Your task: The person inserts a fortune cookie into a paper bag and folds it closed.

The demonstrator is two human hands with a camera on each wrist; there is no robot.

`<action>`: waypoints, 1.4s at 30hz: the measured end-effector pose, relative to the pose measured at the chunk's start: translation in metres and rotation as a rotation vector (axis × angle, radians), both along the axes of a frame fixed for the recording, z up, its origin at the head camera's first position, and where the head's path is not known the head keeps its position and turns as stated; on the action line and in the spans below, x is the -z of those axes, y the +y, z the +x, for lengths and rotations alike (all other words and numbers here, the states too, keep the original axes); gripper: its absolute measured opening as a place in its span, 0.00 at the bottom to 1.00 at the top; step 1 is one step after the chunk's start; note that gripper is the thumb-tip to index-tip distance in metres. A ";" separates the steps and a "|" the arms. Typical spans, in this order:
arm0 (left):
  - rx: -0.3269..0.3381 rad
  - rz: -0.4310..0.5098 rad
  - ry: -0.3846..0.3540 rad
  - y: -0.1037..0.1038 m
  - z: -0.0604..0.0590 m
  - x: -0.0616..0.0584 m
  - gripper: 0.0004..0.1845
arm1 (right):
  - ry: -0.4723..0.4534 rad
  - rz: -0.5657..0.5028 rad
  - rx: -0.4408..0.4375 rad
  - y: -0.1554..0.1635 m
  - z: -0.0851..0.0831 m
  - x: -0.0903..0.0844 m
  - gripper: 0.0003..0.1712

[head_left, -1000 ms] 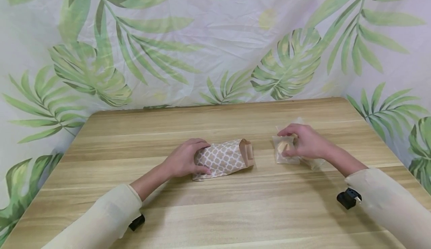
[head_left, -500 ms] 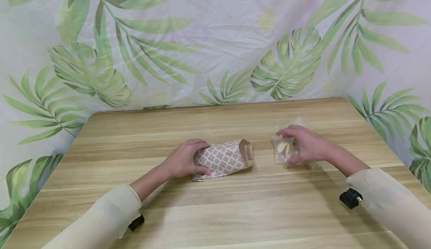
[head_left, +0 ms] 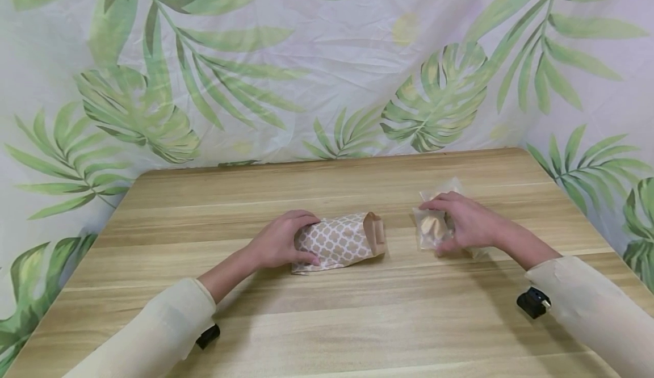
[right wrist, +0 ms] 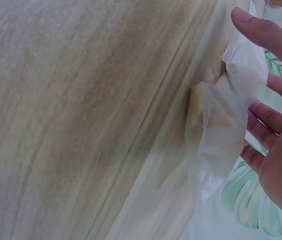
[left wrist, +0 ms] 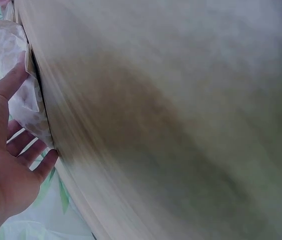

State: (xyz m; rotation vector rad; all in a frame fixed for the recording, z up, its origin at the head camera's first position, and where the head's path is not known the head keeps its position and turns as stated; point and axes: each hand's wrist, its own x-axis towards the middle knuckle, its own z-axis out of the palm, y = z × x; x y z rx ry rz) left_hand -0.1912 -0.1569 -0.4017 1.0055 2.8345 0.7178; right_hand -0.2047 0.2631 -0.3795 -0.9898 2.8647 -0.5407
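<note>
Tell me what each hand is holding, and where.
Left hand grips the patterned paper bag at its closed end; right hand pinches the clear wrapped snack at its right side.

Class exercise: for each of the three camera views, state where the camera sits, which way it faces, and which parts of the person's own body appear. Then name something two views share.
Head: worn on the head, facing forward and down at the table; both hands and sleeved forearms show.
Left wrist: low beside the tabletop, facing the left hand on the paper bag.
Right wrist: low beside the tabletop, facing the right hand on the clear packet.
Shared: head and left wrist views both show the paper bag; head and right wrist, the packet.
</note>
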 end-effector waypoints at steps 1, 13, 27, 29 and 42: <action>0.000 -0.001 -0.005 0.000 0.000 -0.001 0.45 | 0.002 0.000 -0.001 0.000 0.000 0.000 0.50; 0.011 -0.003 -0.012 -0.001 -0.003 0.000 0.45 | 0.015 -0.011 -0.015 -0.001 -0.001 0.001 0.49; 0.015 0.003 -0.010 -0.001 -0.003 0.000 0.45 | 0.043 -0.040 0.005 -0.006 0.000 0.000 0.42; 0.014 0.003 -0.012 -0.001 -0.003 0.001 0.45 | 0.044 -0.045 0.006 -0.007 -0.001 0.000 0.41; 0.016 0.004 0.001 -0.001 -0.004 0.003 0.45 | 0.016 -0.144 -0.024 -0.019 -0.002 -0.002 0.38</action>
